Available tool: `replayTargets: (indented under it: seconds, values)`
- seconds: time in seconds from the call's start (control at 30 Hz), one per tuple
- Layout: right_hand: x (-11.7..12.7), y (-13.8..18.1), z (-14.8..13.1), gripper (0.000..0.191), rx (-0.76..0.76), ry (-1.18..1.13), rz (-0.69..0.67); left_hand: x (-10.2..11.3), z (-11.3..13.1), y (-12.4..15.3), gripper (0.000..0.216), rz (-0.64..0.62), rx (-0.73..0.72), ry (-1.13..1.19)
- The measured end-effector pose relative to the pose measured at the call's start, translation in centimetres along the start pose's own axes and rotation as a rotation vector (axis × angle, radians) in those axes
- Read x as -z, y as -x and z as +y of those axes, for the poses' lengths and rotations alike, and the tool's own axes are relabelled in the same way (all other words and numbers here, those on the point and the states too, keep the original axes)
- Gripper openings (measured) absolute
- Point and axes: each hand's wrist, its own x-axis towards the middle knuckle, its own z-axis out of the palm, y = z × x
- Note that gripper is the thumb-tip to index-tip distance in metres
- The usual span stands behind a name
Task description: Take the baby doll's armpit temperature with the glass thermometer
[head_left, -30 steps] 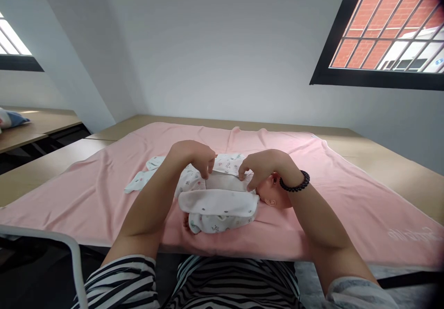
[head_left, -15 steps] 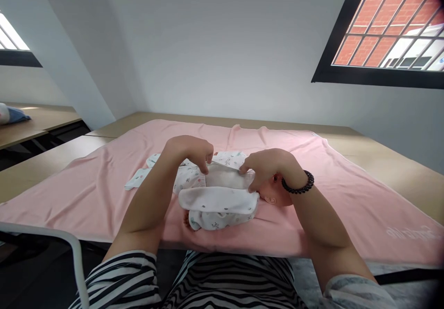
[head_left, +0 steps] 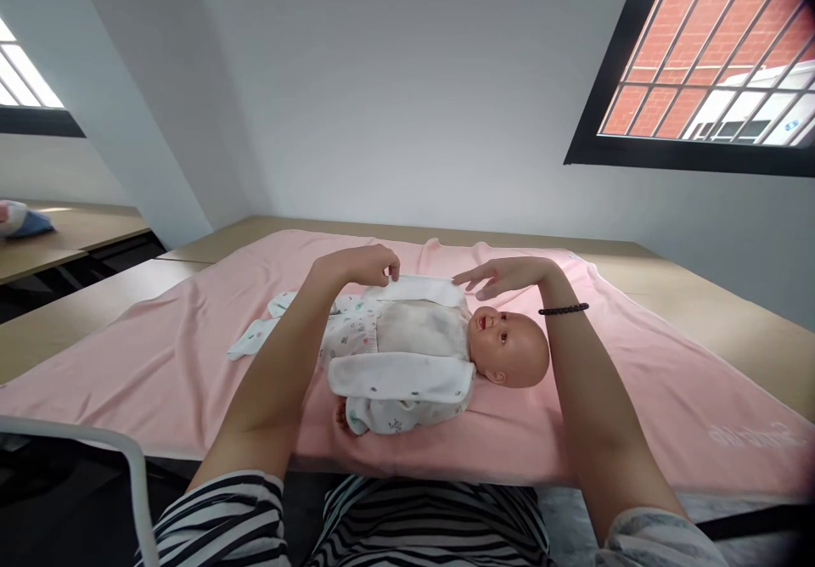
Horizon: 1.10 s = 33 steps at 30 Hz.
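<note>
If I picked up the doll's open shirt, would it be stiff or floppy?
Probably floppy: the shirt lies folded open in soft flaps. The doll would likely come along, since its hand pokes from one sleeve.

From the wearer's head, the near surface [head_left: 719, 317] is viewed forward and downward; the wall [head_left: 413, 100] is faced at twelve o'clock, a window [head_left: 706, 58] at two.

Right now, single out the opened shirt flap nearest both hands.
The far flap, folded back beyond the doll, with the left hand and right hand at its edge; the near flap, folded the opposite way, has neither hand by it.
</note>
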Motion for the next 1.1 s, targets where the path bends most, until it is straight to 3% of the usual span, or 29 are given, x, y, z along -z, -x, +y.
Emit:
replayTargets:
  seconds: [0.17, 0.33, 0.47, 0.57, 0.7, 0.77, 0.9, 1.1]
  values:
    - [-0.3, -1.7, 3.9, 0.061, 0.022, -0.156, 0.025, -1.2, -1.4, -2.3, 0.036, 0.047, -0.016, 0.000]
    - [-0.5, -1.5, 5.7, 0.068, -0.052, -0.212, 0.024, -2.7, -2.9, -4.4, 0.046, 0.006, 0.041, 0.000]
    - [-0.7, -1.7, 7.6, 0.063, -0.218, -0.120, 0.291, -3.1, -2.9, -5.1, 0.049, -0.032, 0.061, -0.077]
    - [-1.1, -2.2, 10.0, 0.053, -0.333, -0.051, 0.443, -3.1, -1.6, -4.9, 0.038, 0.006, -0.077, -0.048]
    - [-2.1, -2.3, 13.0, 0.029, -0.402, -0.022, 0.508, -3.5, 0.9, -4.7, 0.030, -0.035, -0.333, 0.094]
    - [-2.5, -2.0, 13.8, 0.022, -0.390, -0.031, 0.528, -4.2, 2.0, -5.1, 0.032, -0.032, -0.385, 0.072]
    - [-2.5, -1.5, 14.1, 0.020, -0.318, -0.105, 0.551, -5.6, 2.9, -6.2, 0.021, 0.108, -0.394, -0.063]
    - [0.1, -0.1, 10.8, 0.035, -0.083, -0.233, 0.779, -6.1, 2.4, -6.9, 0.017, 0.200, -0.396, 0.059]
